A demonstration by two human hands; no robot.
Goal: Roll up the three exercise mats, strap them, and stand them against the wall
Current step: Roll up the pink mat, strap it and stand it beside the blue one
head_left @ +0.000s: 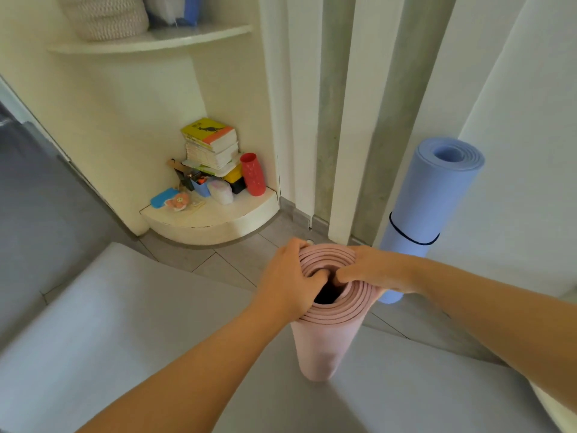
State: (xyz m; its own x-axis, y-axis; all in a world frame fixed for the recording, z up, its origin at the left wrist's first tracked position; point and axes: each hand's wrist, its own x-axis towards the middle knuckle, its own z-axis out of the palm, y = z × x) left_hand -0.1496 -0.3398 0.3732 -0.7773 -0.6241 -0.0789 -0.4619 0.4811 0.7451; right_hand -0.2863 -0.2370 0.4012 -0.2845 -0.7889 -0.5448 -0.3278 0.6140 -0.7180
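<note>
A rolled pink mat (321, 345) stands upright on a grey mat (131, 332) that lies flat on the floor. My left hand (288, 281) grips the left side of the pink roll's top end, thumb hooked into the hollow core. From the other side my right hand (371, 271) grips the top rim, fingers curled into the core. No strap shows on the pink roll. A rolled blue mat (427, 210) leans upright against the white wall at the right, with a black strap (412, 237) around its lower part.
A low curved corner ledge (218, 220) holds stacked books (212, 145), a red perforated tube (253, 174) and small clutter. A curved shelf (150, 42) above carries a woven basket. Grey vertical panels (331, 120) line the wall behind the mats. Tiled floor lies between.
</note>
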